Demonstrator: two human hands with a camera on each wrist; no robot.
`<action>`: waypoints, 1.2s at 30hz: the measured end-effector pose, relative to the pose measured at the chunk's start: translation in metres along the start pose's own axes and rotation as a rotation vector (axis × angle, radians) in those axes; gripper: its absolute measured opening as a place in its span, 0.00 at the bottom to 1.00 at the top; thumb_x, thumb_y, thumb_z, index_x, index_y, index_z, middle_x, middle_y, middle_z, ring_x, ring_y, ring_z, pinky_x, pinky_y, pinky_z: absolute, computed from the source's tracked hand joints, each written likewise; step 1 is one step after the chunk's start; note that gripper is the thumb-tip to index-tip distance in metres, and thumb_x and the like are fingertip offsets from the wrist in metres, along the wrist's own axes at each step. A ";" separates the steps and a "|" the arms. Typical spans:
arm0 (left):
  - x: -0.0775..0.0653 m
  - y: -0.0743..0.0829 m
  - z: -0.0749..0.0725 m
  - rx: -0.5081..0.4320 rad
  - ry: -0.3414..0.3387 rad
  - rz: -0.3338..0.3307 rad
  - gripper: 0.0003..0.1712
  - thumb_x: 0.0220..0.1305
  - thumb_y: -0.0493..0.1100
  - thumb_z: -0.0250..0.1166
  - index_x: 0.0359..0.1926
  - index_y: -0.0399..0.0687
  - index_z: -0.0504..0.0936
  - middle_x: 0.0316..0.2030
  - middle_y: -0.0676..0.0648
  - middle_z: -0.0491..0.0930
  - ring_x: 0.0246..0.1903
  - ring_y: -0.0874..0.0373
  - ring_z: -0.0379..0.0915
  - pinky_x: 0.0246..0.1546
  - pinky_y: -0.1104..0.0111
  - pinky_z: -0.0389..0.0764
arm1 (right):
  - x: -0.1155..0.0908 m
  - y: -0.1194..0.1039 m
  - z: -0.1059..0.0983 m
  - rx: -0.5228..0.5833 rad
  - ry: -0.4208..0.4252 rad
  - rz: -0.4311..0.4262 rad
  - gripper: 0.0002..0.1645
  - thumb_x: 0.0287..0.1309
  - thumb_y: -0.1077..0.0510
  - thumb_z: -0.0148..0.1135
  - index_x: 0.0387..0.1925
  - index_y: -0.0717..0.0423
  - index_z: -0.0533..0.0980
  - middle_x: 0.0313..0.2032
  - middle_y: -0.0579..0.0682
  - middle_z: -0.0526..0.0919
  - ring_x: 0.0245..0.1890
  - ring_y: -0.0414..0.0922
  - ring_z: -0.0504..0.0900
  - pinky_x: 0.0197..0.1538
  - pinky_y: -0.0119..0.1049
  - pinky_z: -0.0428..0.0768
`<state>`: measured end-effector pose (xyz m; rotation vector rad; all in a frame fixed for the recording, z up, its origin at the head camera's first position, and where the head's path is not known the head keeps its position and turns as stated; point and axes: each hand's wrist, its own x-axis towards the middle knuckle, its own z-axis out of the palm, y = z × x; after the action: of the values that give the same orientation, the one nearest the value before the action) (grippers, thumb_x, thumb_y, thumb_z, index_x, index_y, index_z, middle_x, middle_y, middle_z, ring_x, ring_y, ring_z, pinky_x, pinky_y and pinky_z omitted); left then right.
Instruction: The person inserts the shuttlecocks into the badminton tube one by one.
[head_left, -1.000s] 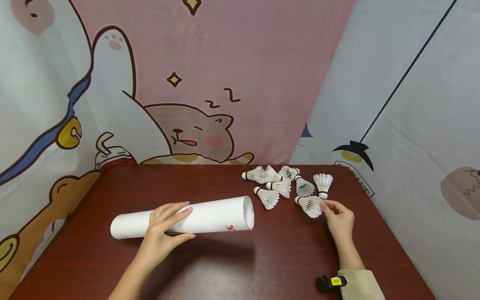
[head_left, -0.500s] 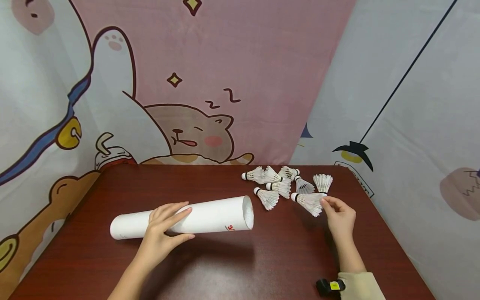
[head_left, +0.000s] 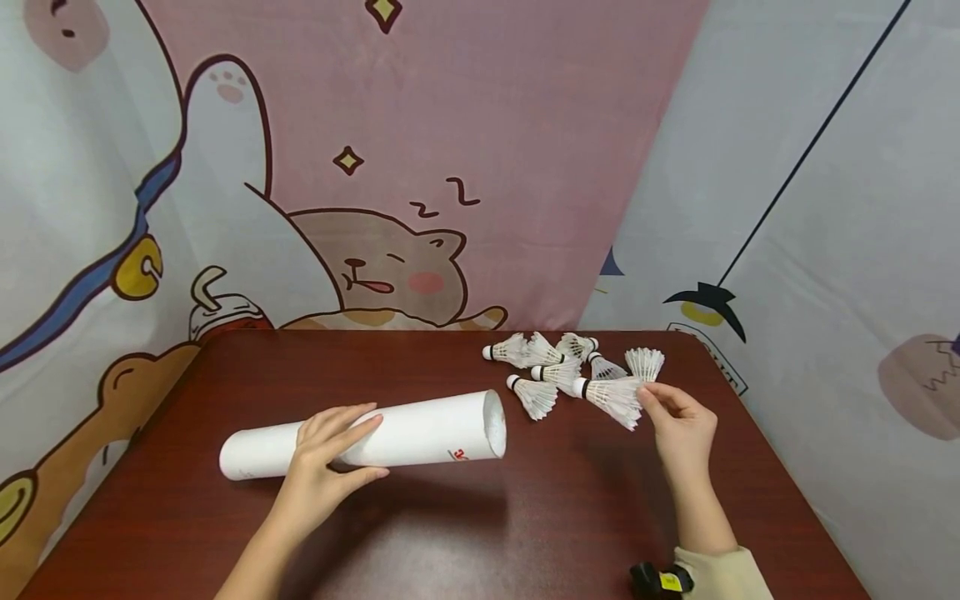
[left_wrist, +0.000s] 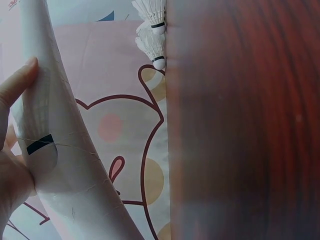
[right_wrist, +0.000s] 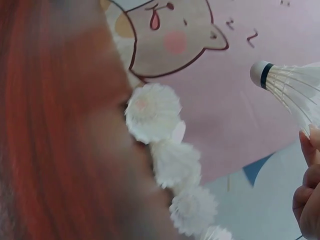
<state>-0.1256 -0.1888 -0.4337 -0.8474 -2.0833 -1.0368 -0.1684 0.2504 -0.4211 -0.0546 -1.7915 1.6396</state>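
A white shuttlecock tube (head_left: 427,429) lies across my left hand (head_left: 318,471), gripped around its middle between thumb and fingers. Its uncapped end faces right and carries a small red mark; the right end is raised over its shadow. My right hand (head_left: 681,429) pinches the feather edge of a white shuttlecock (head_left: 611,398), cork pointing left, held above the table. The same shuttlecock (right_wrist: 287,82) shows in the right wrist view with the fingertips (right_wrist: 311,137) at its feathers. In the left wrist view, the tube (left_wrist: 75,175) bears a printed shuttlecock with a black band.
Several loose shuttlecocks (head_left: 534,395) lie in a cluster at the back right of the dark red table (head_left: 352,362). One more shuttlecock (head_left: 645,363) stands apart, just behind the right hand. A patterned cloth (head_left: 555,167) hangs behind the table. A black device (head_left: 660,579) sits at the right wrist.
My right hand has lifted the shuttlecock off the table and tilted it, its cork shifting left and up. The left hand and tube have stayed nearly still.
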 end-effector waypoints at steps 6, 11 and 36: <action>0.000 0.000 0.001 0.000 0.002 -0.001 0.39 0.34 0.45 0.79 0.54 0.45 0.82 0.54 0.41 0.78 0.54 0.46 0.66 0.59 0.60 0.53 | -0.005 -0.020 0.006 0.027 -0.025 -0.005 0.04 0.49 0.77 0.66 0.31 0.75 0.81 0.20 0.40 0.83 0.19 0.33 0.74 0.25 0.23 0.71; 0.001 0.002 0.000 0.000 -0.007 -0.008 0.39 0.35 0.45 0.79 0.55 0.46 0.82 0.54 0.43 0.78 0.54 0.48 0.66 0.59 0.61 0.53 | -0.011 -0.029 0.009 0.132 -0.056 -0.051 0.06 0.47 0.79 0.66 0.29 0.72 0.82 0.20 0.43 0.83 0.19 0.34 0.74 0.25 0.23 0.71; 0.001 0.003 0.000 -0.003 -0.022 -0.005 0.38 0.36 0.45 0.79 0.55 0.47 0.81 0.54 0.42 0.78 0.55 0.47 0.66 0.59 0.61 0.53 | -0.038 -0.062 0.045 0.246 -0.310 -0.167 0.11 0.46 0.81 0.65 0.29 0.67 0.83 0.20 0.45 0.82 0.18 0.34 0.73 0.23 0.23 0.70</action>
<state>-0.1238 -0.1872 -0.4315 -0.8595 -2.1038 -1.0376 -0.1371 0.1811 -0.3813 0.4711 -1.7441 1.8060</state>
